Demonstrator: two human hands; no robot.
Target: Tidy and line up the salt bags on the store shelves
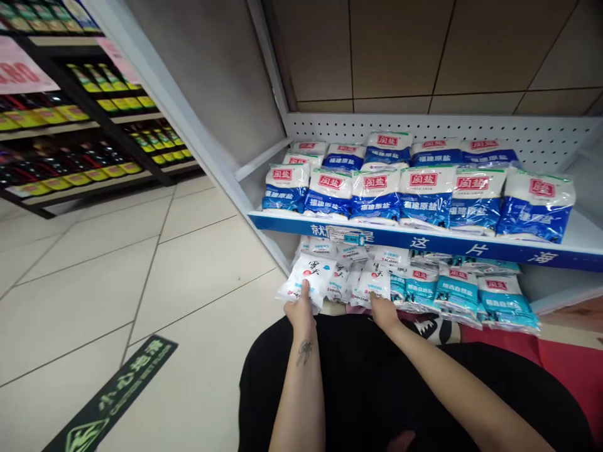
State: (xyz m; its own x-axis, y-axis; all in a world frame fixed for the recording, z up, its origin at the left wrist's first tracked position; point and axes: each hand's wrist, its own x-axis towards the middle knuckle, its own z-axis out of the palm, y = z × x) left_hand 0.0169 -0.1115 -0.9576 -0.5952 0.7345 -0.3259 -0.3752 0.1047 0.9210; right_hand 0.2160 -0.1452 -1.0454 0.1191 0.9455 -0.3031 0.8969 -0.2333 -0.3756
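While the left hand (300, 312) pinches a 雪天 salt packet (308, 271) below the blue shelf edge (393, 236), the right hand (385, 312) touches a second packet (370, 280) (grip unclear); gentle, level support should suit both.

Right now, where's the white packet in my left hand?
Just below the head view's centre, the white packet is at the left end of the lower packets, below the blue shelf edge.

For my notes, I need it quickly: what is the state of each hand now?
Left hand: holding a white packet, thumb in front.
Right hand: touching another white packet; grip cannot be told.
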